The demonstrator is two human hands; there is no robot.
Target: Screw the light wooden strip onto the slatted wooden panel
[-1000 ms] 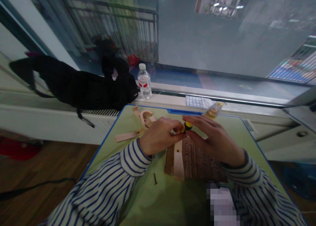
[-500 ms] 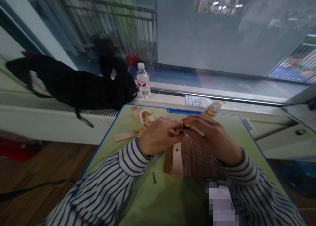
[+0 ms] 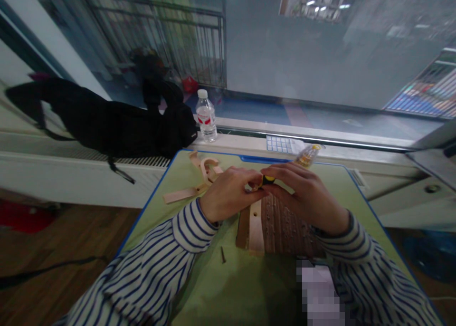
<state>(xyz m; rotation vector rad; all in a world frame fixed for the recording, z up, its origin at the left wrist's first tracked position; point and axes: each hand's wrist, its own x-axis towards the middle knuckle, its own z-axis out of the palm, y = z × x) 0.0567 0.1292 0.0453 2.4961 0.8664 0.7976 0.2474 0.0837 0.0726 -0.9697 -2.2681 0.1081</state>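
Observation:
Between the fingertips of my right hand (image 3: 302,190) is a short black-and-yellow handle (image 3: 268,180) that looks like a screwdriver's. My left hand (image 3: 233,190) is closed against its left end, thumb and fingers pinched together; what they grip there is mostly hidden. Both hands are above a brown ridged board (image 3: 285,231). Along the board's left side lies a pale wooden strip (image 3: 256,231) with a hole in it, its upper end under the hands. A dark screw (image 3: 223,254) lies on the green table (image 3: 228,292), left of the board.
Loose wooden pieces (image 3: 181,195), some curved, lie at the table's back left. A clear bottle with yellow contents (image 3: 307,156) is at the back edge. On the sill stand a water bottle (image 3: 206,119) and a black bag (image 3: 135,129). A pale blurred object (image 3: 320,292) is at the front.

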